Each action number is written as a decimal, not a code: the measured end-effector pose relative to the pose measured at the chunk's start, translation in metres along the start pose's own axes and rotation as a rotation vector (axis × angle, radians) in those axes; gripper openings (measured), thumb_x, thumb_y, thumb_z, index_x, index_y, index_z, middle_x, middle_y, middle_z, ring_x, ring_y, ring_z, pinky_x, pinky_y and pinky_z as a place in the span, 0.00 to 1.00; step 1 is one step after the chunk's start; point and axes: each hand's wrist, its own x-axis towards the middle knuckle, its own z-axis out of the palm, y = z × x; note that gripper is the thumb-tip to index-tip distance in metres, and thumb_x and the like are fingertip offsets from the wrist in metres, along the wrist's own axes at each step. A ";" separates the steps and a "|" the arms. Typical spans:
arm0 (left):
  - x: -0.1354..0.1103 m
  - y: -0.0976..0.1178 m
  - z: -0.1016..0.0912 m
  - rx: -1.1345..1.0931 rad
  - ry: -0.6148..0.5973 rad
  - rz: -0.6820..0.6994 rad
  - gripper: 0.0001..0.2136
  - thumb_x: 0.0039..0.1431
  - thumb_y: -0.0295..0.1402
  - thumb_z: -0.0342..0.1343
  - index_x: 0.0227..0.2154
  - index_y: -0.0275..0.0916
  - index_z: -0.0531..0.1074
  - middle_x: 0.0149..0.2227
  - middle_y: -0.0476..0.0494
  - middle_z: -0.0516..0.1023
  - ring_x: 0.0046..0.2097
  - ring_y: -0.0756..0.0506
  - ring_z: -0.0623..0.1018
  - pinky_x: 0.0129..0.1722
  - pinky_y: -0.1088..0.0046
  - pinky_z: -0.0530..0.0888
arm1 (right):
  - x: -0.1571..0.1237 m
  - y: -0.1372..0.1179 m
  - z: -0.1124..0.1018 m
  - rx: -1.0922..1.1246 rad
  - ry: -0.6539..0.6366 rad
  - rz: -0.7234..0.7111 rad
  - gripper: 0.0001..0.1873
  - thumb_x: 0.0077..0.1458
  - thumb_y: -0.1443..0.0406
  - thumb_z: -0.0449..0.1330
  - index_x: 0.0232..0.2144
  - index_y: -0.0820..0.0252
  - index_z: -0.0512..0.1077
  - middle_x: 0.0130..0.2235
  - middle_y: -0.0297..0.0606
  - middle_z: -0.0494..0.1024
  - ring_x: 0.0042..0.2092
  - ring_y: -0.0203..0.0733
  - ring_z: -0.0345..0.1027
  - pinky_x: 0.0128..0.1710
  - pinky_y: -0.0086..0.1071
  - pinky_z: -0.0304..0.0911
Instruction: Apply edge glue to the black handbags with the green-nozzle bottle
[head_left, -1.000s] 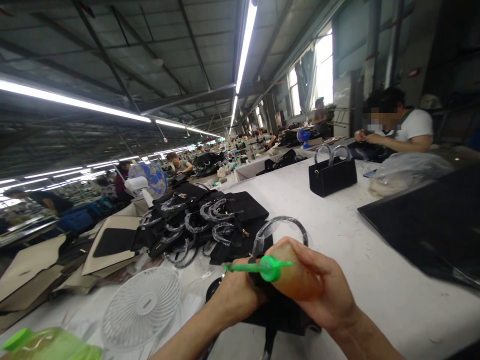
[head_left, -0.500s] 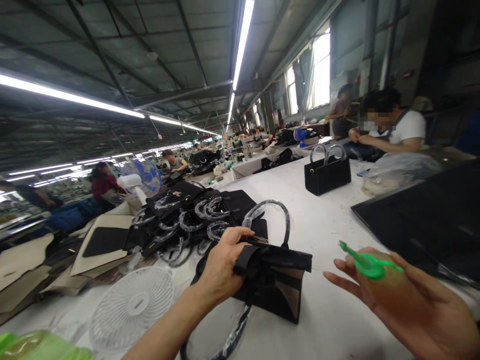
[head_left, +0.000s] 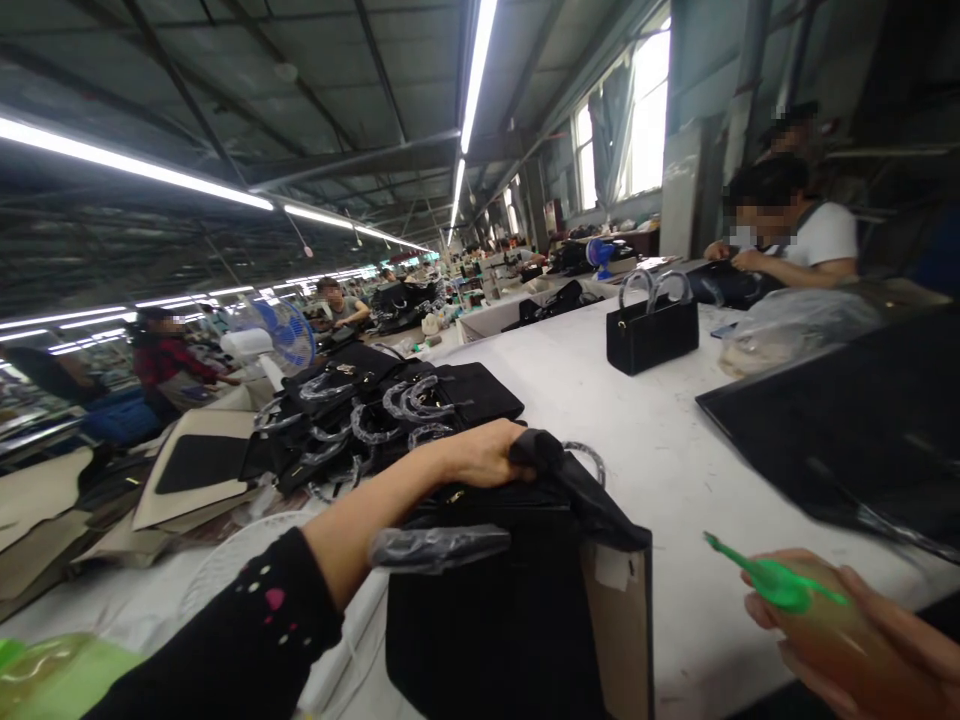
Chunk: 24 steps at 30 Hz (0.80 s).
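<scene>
My left hand (head_left: 487, 455) is closed on the top edge of a black handbag (head_left: 487, 630), which is held upright close to me. One side of the bag gapes, showing a beige inner panel with a white patch. Its plastic-wrapped handle (head_left: 442, 548) hangs across the front, and part of the other handle shows behind. Off to the right, my right hand (head_left: 840, 620) is wrapped round a squeeze bottle (head_left: 847, 640) with a green nozzle and amber contents, apart from the bag. The nozzle points up and to the left.
Several black handbags (head_left: 375, 400) lie piled at the left, by a white fan grille (head_left: 225, 560). Another handbag (head_left: 652, 335) stands farther back on the white table (head_left: 555, 355). A black sheet (head_left: 847, 430) and plastic bag (head_left: 802, 325) lie right, near a seated co-worker (head_left: 810, 235).
The handbag has been turned and brought closer to me, from lying tilted to upright. My right hand with the bottle has moved right and lower.
</scene>
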 end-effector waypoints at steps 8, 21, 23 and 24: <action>0.084 -0.080 0.074 -0.091 -0.130 -0.105 0.06 0.47 0.22 0.57 0.29 0.35 0.76 0.28 0.52 0.76 0.34 0.48 0.73 0.37 0.75 0.69 | -0.001 -0.014 0.000 -0.112 0.056 0.085 0.21 0.42 0.48 0.74 0.37 0.49 0.82 0.36 0.40 0.82 0.27 0.48 0.73 0.16 0.28 0.67; 0.103 -0.146 0.117 -0.261 -0.144 -0.140 0.05 0.52 0.32 0.58 0.27 0.35 0.74 0.27 0.51 0.73 0.32 0.48 0.72 0.35 0.76 0.70 | 0.049 -0.005 -0.001 -0.689 -0.150 -0.067 0.23 0.57 0.43 0.63 0.40 0.55 0.75 0.40 0.41 0.80 0.45 0.54 0.74 0.39 0.34 0.70; 0.105 -0.147 0.118 -0.273 -0.154 -0.141 0.04 0.50 0.31 0.59 0.26 0.36 0.74 0.26 0.51 0.73 0.31 0.49 0.71 0.33 0.76 0.69 | 0.058 -0.010 0.002 -0.782 -0.176 -0.105 0.24 0.57 0.43 0.61 0.39 0.55 0.75 0.40 0.41 0.80 0.46 0.55 0.73 0.41 0.36 0.69; 0.106 -0.148 0.118 -0.276 -0.160 -0.143 0.04 0.50 0.32 0.59 0.25 0.36 0.74 0.26 0.52 0.72 0.31 0.49 0.71 0.32 0.76 0.69 | 0.062 -0.013 0.003 -0.825 -0.189 -0.120 0.24 0.58 0.43 0.61 0.39 0.56 0.75 0.39 0.41 0.80 0.46 0.55 0.73 0.41 0.37 0.69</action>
